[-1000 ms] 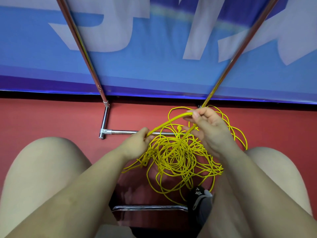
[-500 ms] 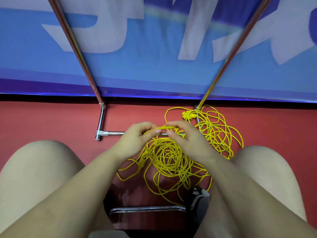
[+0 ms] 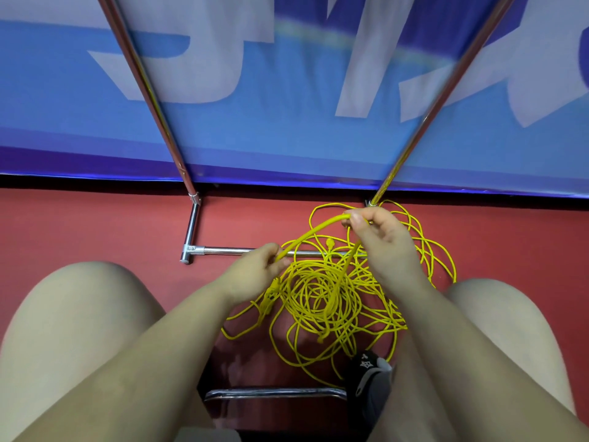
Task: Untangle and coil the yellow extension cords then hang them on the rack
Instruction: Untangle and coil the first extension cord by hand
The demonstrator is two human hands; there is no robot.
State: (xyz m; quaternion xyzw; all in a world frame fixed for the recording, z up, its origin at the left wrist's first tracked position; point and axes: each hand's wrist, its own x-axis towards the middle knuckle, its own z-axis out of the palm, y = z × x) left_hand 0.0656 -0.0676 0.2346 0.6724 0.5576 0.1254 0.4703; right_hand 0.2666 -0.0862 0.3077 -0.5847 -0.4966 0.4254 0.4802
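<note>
Left hand grips cord near | right hand pinches it farther | tangle on floor, by rack

The place looks like an indoor hall or staged work area, not a home. A large blue banner with big pale lettering runs along the back above a red floor. A chrome tube rack stands against the banner, its base bars resting on the floor.
</note>
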